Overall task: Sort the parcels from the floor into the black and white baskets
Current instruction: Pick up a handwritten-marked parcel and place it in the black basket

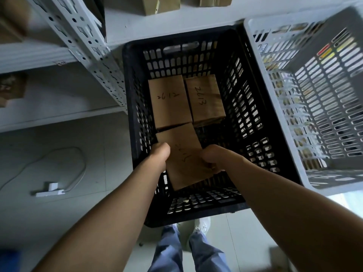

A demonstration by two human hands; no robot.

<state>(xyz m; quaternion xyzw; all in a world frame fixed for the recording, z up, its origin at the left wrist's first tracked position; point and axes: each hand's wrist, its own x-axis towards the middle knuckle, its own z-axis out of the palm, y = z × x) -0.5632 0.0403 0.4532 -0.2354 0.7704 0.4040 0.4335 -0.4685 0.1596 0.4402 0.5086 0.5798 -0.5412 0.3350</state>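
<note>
Parcel going into the black basket (135,107)

Left hand (160,154) and right hand (213,158) clasp a brown parcel (183,158) by its side edges, low inside, near two others (marked 2612, 2613). It looks light, stiff, grippy; edges suit holding.

This is a parcel storeroom or small stockroom. Up and to the left of the left hand (160,154) stands white slotted-angle metal shelving (92,55), and its boards carry brown cardboard boxes (163,5). Just beyond both hands, inside a black perforated basket (129,114), lie a parcel marked 2612 (169,103) and a parcel marked 2613 (205,99). The third parcel (184,160), gripped between the left hand and the right hand (213,158), bears a similar pen-written number. A white perforated basket (261,61) sits to the right of the right hand. Far left of the left hand, a white power strip (49,191) and its cable (82,163) lie on the pale bare floor (59,218).
</note>
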